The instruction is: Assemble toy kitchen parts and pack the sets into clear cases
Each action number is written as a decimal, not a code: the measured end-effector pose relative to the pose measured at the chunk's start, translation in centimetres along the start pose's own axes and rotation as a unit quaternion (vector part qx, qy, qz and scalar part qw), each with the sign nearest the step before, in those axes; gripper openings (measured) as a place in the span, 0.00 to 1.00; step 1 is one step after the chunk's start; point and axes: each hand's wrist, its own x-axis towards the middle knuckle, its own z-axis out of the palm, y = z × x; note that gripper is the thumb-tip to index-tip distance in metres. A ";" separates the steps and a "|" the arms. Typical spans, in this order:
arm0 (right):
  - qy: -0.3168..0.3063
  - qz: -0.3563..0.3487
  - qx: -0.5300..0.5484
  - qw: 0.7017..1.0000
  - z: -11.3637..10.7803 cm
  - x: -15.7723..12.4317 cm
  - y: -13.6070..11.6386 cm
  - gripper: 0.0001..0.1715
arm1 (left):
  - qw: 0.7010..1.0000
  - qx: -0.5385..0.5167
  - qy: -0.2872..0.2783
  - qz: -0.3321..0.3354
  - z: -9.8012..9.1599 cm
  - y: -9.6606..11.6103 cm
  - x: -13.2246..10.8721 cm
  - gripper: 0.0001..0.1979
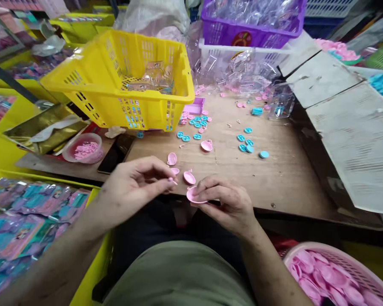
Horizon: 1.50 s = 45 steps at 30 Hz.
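Note:
Near the table's front edge, my left hand point(135, 182) pinches a tiny pink plastic piece point(172, 181) between thumb and forefinger. Just to its right, a shallow pink oval plastic cup point(194, 198) with a small loop on its rim is gripped by my right hand point(226, 202), thumb below and fingers over it. The two pieces are apart. Beyond my hands lie similar pink cups, one point(189, 177) close by and another point(206, 145) farther back. A third point(172, 158) is near my left fingers, and one more is partly hidden by them.
A yellow basket point(121, 91) stands at the back left, beside a tub of small pink pieces point(85, 149) and a dark phone point(116, 154). Blue discs point(249, 142) lie scattered on the wooden table point(293, 182). A pink basket of oval pieces point(306, 246) is at lower right.

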 end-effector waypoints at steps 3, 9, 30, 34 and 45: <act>-0.009 -0.003 0.000 1.000 -0.3 -0.3 -0.4 0.08 | 0.998 -0.050 -0.039 0.007 2.2 0.3 0.0 0.05; -0.014 0.005 0.000 1.000 -1.0 -0.8 -0.9 0.07 | 0.996 -0.055 -0.064 0.002 2.8 0.2 0.1 0.05; -0.097 0.017 0.030 0.995 -1.7 -2.2 -1.5 0.04 | 0.960 -0.138 -0.167 -0.177 3.7 0.4 -0.8 0.04; -0.077 -0.002 0.009 0.997 -1.1 -2.9 -1.1 0.07 | 0.957 -0.109 -0.193 -0.187 3.6 0.2 -0.2 0.04; -0.022 0.043 -0.133 0.990 -2.7 -2.1 4.2 0.09 | 0.962 0.263 -0.039 0.055 0.2 -0.6 3.9 0.19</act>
